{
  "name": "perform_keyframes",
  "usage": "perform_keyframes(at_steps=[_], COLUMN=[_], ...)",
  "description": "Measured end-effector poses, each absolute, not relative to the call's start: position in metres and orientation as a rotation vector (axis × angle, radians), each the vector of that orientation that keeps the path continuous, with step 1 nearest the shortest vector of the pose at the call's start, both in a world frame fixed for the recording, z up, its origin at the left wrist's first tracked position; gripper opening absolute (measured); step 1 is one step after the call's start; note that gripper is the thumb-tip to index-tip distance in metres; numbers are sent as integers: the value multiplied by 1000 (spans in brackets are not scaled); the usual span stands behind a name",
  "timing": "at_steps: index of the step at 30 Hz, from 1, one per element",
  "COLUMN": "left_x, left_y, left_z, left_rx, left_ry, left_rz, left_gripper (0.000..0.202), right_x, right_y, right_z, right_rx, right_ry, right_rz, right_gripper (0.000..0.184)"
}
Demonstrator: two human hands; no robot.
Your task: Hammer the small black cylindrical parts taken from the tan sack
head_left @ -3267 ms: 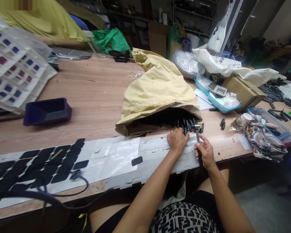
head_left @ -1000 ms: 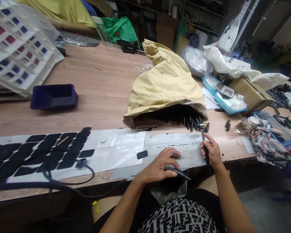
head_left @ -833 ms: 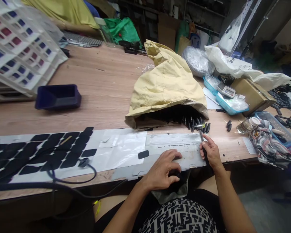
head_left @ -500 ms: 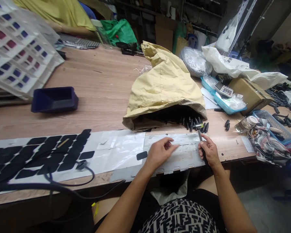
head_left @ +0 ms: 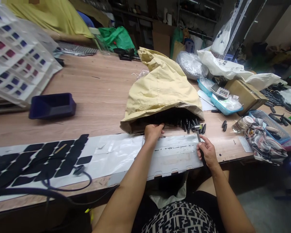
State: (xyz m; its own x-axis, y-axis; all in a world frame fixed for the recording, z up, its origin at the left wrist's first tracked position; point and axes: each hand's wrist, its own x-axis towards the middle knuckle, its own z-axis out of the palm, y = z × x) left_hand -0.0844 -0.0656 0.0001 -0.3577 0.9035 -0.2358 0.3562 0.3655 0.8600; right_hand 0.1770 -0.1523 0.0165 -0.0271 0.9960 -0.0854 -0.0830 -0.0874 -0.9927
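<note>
As I inspect through the head camera, my right hand [head_left: 206, 150] is wrapped round the dark grip of a small hammer [head_left: 198, 137]. Its shaft and head are of shiny, silvery metal, and one end of the head is yellow-green. The head is up, beside a cluster of black parts [head_left: 188, 126]; I cannot tell whether it touches them. These parts are slim, tapered and smooth, crowded on the tabletop [head_left: 99, 94] at the right of the sack's mouth.

My left hand [head_left: 154, 133] is at that mouth, fingers bent and partly hidden; I cannot tell whether they grip anything. The sack [head_left: 162, 90] is of creased, pale yellow material, peaked at the top and dark inside. Before it I find a flat, greyish-white panel [head_left: 174, 155], scuffed, with a notched front edge. Leftward, a glossy white sheet [head_left: 116, 149] bears flat black pieces [head_left: 70, 145] with rounded corners.
</note>
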Motion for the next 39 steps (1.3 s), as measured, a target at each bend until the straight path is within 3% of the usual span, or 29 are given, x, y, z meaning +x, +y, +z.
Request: perform_keyframes(at_steps=[11,17,21,28,34,39], left_x=[-94,-84,-72,-69,-70,-70], left_y=[-145,-140,-134,-134,-135,-135], left_z=[3,-6,-15,-16,-13,-12], left_rx=[1939,1971,1955,1898,1881,1874], left_ry=[1545,1516,1501,1503,1511,1494], left_rz=[703,823,870,873,862,863], left_gripper=[26,30,18,16,17,16], right_x=[176,176,174,170,163,158], right_y=[-152,-152,-153,-161,-173,-176], right_z=[15,14,13,15,25,31], right_rx=[-1200,-1216,-1222,-1303,-1232,-1173], right_ry=[-1141,-1156,-1167,-1320,-1796,-1976], right_rz=[1321,1313,1288,1193,847,693], right_gripper=[51,51,53,51,38,42])
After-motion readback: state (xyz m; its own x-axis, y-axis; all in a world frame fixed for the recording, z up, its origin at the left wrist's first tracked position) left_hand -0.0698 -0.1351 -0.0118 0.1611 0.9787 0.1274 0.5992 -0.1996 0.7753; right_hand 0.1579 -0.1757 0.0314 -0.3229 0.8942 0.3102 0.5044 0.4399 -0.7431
